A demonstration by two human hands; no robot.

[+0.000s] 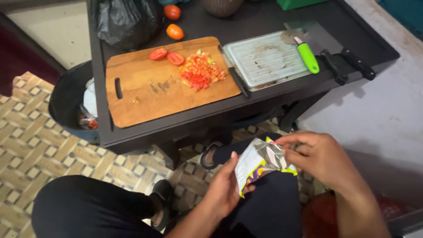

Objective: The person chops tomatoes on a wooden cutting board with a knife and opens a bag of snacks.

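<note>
The packet (pixel 260 164) sits low in the near part of the scene, held up over the person's lap between both hands. It is a small foil pouch, silvery inside, with yellow and purple on its printed side. The left hand (pixel 224 189) has its grip clenched on the packet's lower left edge, thumb on the front. The right hand (pixel 319 156) pinches the top right corner, fingers (pixel 288 142) curled over the foil rim. The person's legs, in dark trousers, spread to either side below.

Just beyond the hands stands a low dark tabletop (pixel 273 20). On its left half lies a wooden board (pixel 145 97) with a handle slot near its left end. A heap of chopped tomato (pixel 200 70) lies on the board's far right part, and two tomato halves (pixel 167 56) lie just left of it. A knife (pixel 233 72) rests along the board's right edge. Right of that sits a metal tray (pixel 260 61), and a green-handled cutter (pixel 304 50) lies across its right end. Two whole tomatoes (pixel 173 22) lie at the far side, beside a black bag (pixel 125 20). A dark bin (pixel 70 99) stands on the patterned floor (pixel 35 145) left of the tabletop.
</note>
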